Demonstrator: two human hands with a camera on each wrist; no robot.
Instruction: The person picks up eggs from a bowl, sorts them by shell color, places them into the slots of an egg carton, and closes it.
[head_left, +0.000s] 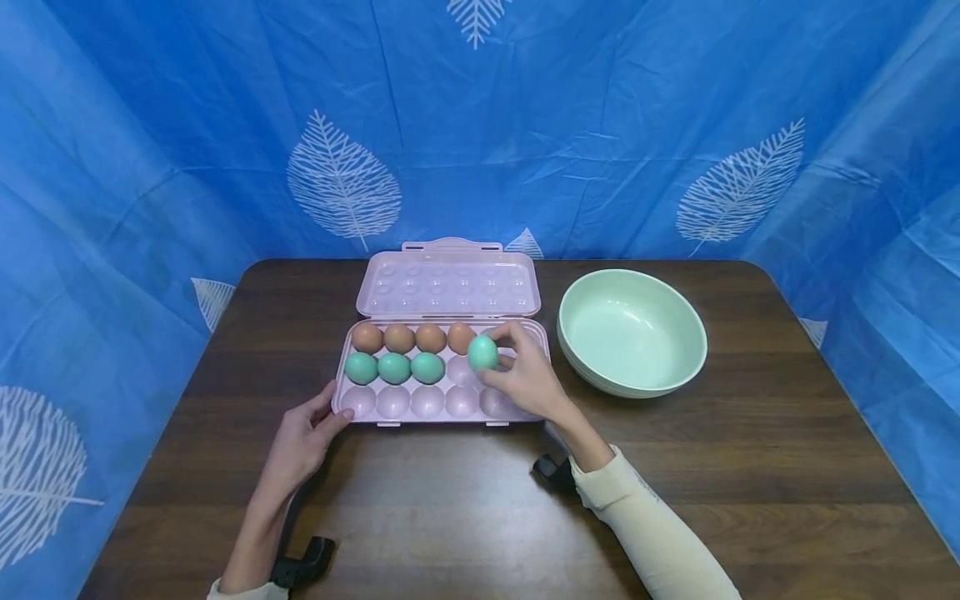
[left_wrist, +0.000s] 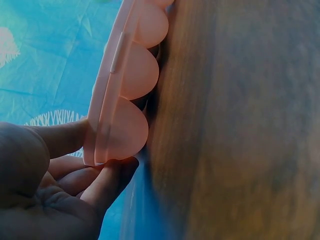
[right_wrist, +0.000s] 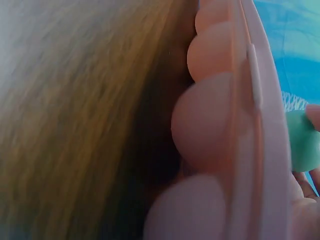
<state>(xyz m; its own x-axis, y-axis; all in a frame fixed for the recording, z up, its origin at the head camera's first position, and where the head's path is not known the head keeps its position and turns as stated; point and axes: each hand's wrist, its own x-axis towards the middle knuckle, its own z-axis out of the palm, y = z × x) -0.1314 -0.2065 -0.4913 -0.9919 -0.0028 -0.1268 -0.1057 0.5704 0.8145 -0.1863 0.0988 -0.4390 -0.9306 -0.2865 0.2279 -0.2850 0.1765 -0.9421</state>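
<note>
A pale pink plastic egg carton lies on the table with its lid folded back. Several brown eggs sit in the far row, and 3 green eggs fill the left of the middle row. The near row's cups hold no eggs. My left hand grips the carton's near left corner, thumb on the rim and fingers at its side and underneath. Over the right part of the carton, my right hand pinches a green egg between thumb and fingers. That hand covers some cups on the right.
To the right of the carton stands a light green bowl, with no contents visible. Everything rests on a dark wooden table. A blue cloth with white leaf prints hangs behind the table and along both sides.
</note>
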